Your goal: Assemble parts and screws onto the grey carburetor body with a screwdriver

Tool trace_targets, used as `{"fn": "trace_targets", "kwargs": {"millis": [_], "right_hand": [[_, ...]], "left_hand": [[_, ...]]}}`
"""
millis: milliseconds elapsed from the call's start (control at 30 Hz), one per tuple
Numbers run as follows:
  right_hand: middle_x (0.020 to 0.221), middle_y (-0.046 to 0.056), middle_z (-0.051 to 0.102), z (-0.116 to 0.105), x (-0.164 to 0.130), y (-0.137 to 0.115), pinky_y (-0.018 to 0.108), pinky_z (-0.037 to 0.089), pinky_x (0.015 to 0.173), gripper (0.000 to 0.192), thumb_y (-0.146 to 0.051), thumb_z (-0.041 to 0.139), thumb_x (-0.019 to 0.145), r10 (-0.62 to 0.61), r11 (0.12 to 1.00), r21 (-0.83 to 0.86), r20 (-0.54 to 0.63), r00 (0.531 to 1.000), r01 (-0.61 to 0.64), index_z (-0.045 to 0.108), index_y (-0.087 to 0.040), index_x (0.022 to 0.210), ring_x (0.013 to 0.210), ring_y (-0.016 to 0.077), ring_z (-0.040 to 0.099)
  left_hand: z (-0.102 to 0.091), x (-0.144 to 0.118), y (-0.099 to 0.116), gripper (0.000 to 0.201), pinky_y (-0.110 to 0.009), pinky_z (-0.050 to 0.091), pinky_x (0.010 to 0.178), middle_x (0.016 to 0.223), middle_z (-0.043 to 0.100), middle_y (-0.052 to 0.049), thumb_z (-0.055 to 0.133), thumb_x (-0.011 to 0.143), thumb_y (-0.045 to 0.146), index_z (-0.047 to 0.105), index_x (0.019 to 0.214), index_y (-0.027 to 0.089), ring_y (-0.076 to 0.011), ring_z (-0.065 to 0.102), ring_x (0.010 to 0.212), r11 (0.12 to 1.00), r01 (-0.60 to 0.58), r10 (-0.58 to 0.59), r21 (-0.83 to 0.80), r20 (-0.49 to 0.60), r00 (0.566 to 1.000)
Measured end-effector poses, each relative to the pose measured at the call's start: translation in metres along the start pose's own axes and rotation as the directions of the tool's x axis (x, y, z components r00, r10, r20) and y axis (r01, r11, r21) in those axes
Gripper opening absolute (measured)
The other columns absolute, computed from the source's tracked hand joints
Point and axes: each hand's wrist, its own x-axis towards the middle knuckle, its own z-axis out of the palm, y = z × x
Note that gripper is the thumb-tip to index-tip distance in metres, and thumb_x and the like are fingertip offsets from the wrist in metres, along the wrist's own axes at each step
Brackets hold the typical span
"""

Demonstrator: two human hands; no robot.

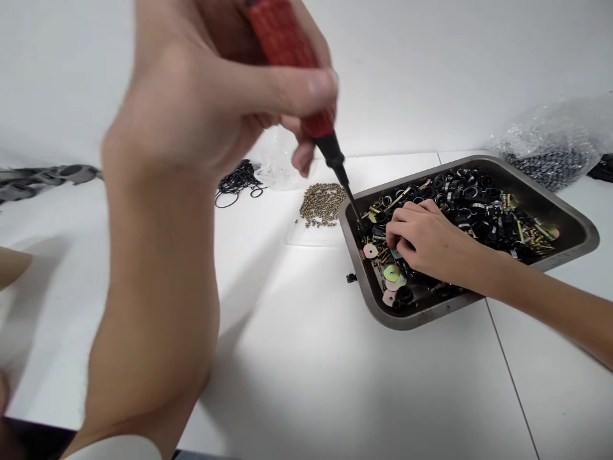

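Close to the camera, my left hand (230, 89) is closed round the red handle of a screwdriver (325, 134), thumb pressed along it. The dark shaft slants down to the right, its tip at the near-left inside of a metal tray (378, 313). In the tray lies a heap of black ring-shaped clamps (472, 191), brass-coloured screws (534, 239) and round plates (393, 273). My right hand (426, 236) reaches in from the right and rests on the heap with curled fingers. What its fingertips hold is hidden.
A pile of small brass-coloured parts (323, 203) lies left of the tray, with black rings (242, 182) farther left. Clear plastic bags (550, 144) stand behind. One small black piece (351, 278) sits outside the tray. Another skin-toned limb (12, 267) shows at the left edge.
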Motion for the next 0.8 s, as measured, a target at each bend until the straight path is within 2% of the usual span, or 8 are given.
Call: {"fn": "trace_targets", "kwargs": {"millis": [33, 100, 233, 333, 567, 800], "right_hand": [[0.095, 0.009, 0.07, 0.0, 0.0, 0.0, 0.039, 0.033, 0.09, 0.027, -0.006, 0.043, 0.091, -0.001, 1.0, -0.005, 0.0, 1.0, 0.001, 0.065, -0.019, 0.083, 0.093, 0.0229, 0.058], [0.095, 0.009, 0.07, 0.0, 0.001, -0.001, 0.039, 0.033, 0.091, 0.026, -0.007, 0.044, 0.092, -0.006, 1.0, -0.016, -0.004, 1.0, 0.005, 0.065, -0.019, 0.083, 0.094, 0.0231, 0.058], [0.095, 0.008, 0.071, 0.001, 0.002, -0.001, 0.04, 0.033, 0.092, 0.026, -0.008, 0.045, 0.091, -0.013, 1.0, -0.025, -0.013, 1.0, 0.013, 0.066, -0.019, 0.083, 0.092, 0.0227, 0.057], [0.094, 0.008, 0.072, 0.002, 0.002, 0.0, 0.04, 0.033, 0.092, 0.027, -0.009, 0.045, 0.091, -0.018, 1.0, -0.02, -0.025, 1.0, 0.017, 0.068, -0.02, 0.083, 0.09, 0.0229, 0.058], [0.089, 0.007, 0.071, 0.007, 0.001, 0.002, 0.041, 0.034, 0.09, 0.026, -0.011, 0.046, 0.091, -0.04, 0.999, -0.008, -0.084, 0.996, 0.04, 0.068, -0.02, 0.082, 0.089, 0.0239, 0.059], [0.092, 0.007, 0.07, 0.006, 0.001, 0.001, 0.04, 0.035, 0.091, 0.025, -0.009, 0.044, 0.09, -0.035, 0.999, 0.002, -0.061, 0.998, 0.035, 0.065, -0.021, 0.081, 0.089, 0.0226, 0.059]], "left_hand": [[0.008, 0.003, 0.006, 0.011, -0.027, 0.049, 0.046, 0.075, 0.064, 0.001, 0.072, 0.084, 0.014, 0.062, 0.08, 0.013, -0.0087, 0.059, 0.06, 0.998, 0.019, -0.02, -0.061, -0.021, 1.0], [0.022, 0.009, 0.014, 0.013, -0.027, 0.047, 0.04, 0.063, 0.064, 0.003, 0.074, 0.076, 0.003, 0.064, 0.072, 0.01, -0.0112, 0.06, 0.052, 0.989, 0.089, -0.089, -0.118, 0.004, 0.996], [0.041, 0.015, 0.014, 0.017, -0.021, 0.046, 0.034, 0.053, 0.058, 0.007, 0.077, 0.075, -0.002, 0.067, 0.071, 0.011, -0.0086, 0.057, 0.041, 0.972, 0.205, -0.179, -0.116, 0.205, 0.962], [0.048, 0.015, 0.01, 0.022, -0.017, 0.047, 0.035, 0.054, 0.057, 0.007, 0.075, 0.078, -0.004, 0.065, 0.07, 0.014, -0.0062, 0.057, 0.042, 0.974, 0.22, -0.196, -0.059, 0.276, 0.941], [0.048, 0.014, 0.01, 0.024, -0.019, 0.049, 0.038, 0.059, 0.056, 0.006, 0.073, 0.08, -0.003, 0.062, 0.069, 0.016, -0.0065, 0.057, 0.045, 0.976, 0.211, -0.188, -0.049, 0.287, 0.939], [0.042, 0.014, 0.02, 0.026, -0.021, 0.045, 0.034, 0.054, 0.053, 0.007, 0.076, 0.077, -0.004, 0.062, 0.067, 0.014, -0.0076, 0.056, 0.042, 0.977, 0.21, -0.193, -0.046, 0.233, 0.953]]}}
